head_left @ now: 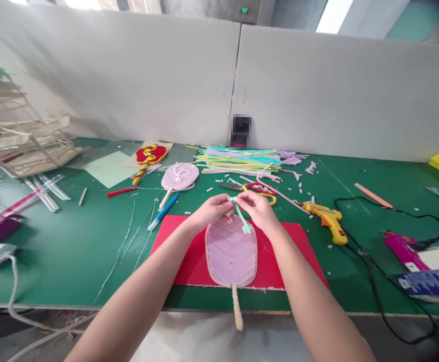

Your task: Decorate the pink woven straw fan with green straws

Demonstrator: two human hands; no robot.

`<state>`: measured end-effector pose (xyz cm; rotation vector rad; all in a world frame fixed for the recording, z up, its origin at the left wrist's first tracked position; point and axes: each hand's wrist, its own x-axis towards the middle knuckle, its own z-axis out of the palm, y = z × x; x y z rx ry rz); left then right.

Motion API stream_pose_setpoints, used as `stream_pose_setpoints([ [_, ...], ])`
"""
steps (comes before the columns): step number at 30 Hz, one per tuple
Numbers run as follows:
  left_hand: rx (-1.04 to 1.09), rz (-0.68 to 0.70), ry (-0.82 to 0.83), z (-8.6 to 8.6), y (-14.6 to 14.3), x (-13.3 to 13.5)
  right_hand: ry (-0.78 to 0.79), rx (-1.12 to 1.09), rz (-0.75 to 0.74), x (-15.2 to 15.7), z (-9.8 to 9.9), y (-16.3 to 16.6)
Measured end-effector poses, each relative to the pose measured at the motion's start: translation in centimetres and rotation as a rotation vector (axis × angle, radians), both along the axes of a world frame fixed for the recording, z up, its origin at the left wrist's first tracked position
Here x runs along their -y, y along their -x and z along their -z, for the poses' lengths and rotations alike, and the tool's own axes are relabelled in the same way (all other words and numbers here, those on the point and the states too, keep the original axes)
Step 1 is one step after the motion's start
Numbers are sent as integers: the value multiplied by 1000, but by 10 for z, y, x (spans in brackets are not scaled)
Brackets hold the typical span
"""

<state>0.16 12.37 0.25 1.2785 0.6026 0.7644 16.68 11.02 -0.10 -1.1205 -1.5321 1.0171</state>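
Note:
Between the fingertips of my left hand point(216, 207) and my right hand point(256, 207) is a mint-green pipe cleaner point(242, 218), pinched at its upper end by both. Its lower end is curled into a small flower-like shape. Just below the hands lies a lilac fan point(231, 251), made of slanting fuzzy strips with a cream rim. The fan's cream handle point(237, 309) points toward me and sticks out past the table edge. Under the fan is a red board point(184, 256).
Scissors point(266, 191) lie beyond my hands, near a heap of coloured pipe cleaners point(238, 160). A yellow glue gun point(328, 221) with a black cord rests at right. A smaller lilac fan point(180, 176), a red-and-yellow fan point(150, 153) and a blue pen point(163, 211) lie at left.

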Motion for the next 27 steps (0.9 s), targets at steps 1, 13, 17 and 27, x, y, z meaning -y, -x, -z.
stream_pose_setpoints([
  [1,-20,12,-9,0,1,-1,-11,16,-5,0,-1,-1],
  [13,-90,-67,-211,2,-4,-2,43,-2,-28,0,-1,-1],
  [17,-112,-84,-302,4,-4,-2,99,-37,-63,2,-4,0],
  [27,-156,-81,-252,2,-5,0,92,-22,-36,0,-2,-1],
])
